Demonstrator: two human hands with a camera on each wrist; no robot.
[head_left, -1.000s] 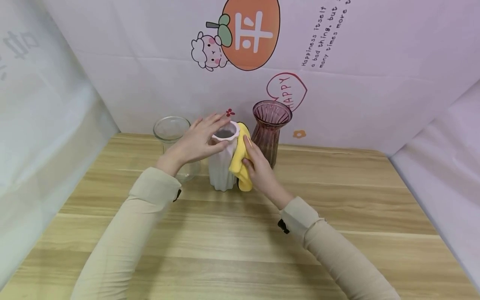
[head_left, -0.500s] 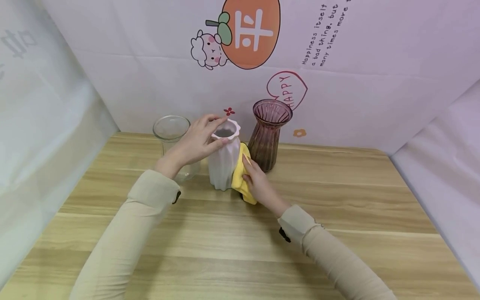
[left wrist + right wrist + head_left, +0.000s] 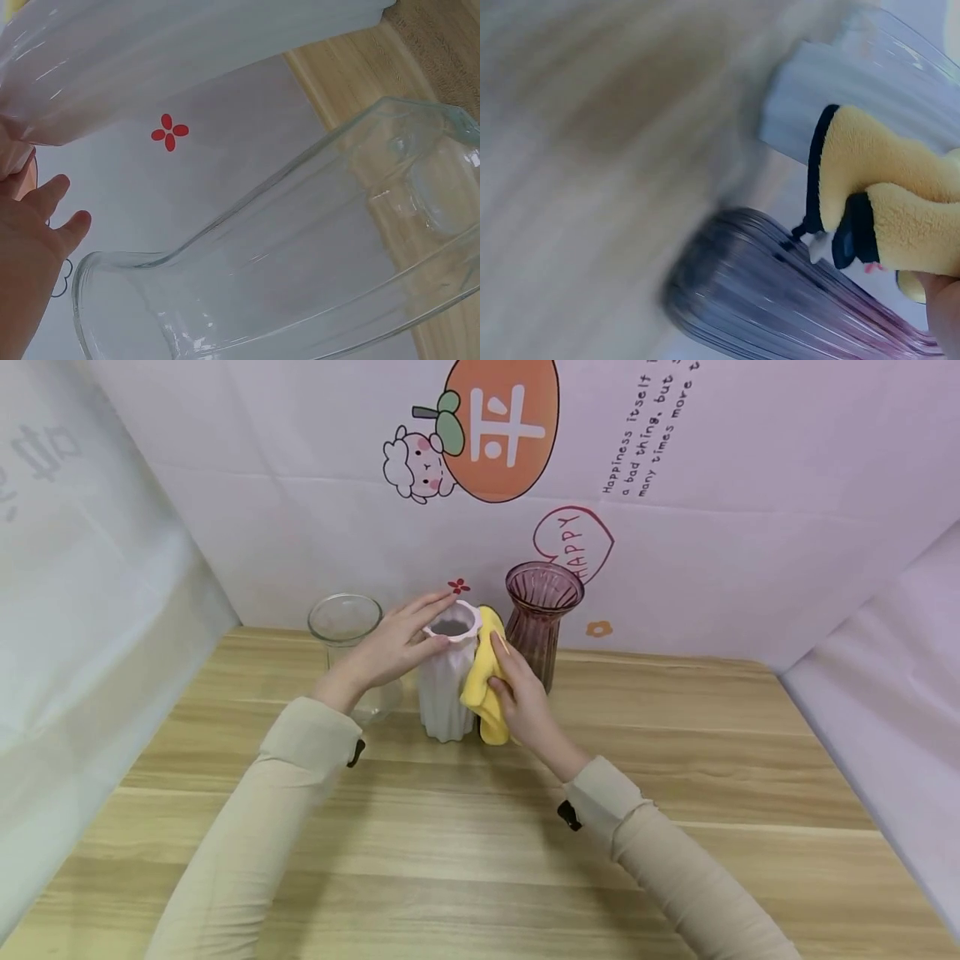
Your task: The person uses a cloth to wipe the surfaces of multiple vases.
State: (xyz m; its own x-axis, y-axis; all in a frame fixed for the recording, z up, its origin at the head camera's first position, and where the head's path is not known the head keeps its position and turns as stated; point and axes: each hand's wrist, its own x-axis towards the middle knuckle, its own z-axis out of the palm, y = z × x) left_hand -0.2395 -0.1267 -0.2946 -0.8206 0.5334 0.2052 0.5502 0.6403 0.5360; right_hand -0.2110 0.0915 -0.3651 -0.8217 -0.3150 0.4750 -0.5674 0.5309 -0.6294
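A white fluted vase (image 3: 447, 693) with a scalloped rim stands upright between the other two vases. My left hand (image 3: 393, 643) holds it at the rim, thumb in front and index finger along the back. In the left wrist view, two fingertips (image 3: 73, 229) stick out below the white vase (image 3: 165, 67). My right hand (image 3: 525, 697) grips a folded yellow cloth (image 3: 487, 668) against the vase's right side. Dark edging shows on the cloth (image 3: 892, 161) in the right wrist view, where little of the hand appears.
A clear glass vase (image 3: 345, 618) stands on the left, partly behind my left hand and wrist. Close behind the cloth, a purple ribbed glass vase (image 3: 542, 618) stands on the right. The wooden table (image 3: 450, 860) ends at a printed white backdrop (image 3: 300, 518).
The cloth in my right hand slid down the white vase's side, then came back up near its rim. My left hand stays at the rim.
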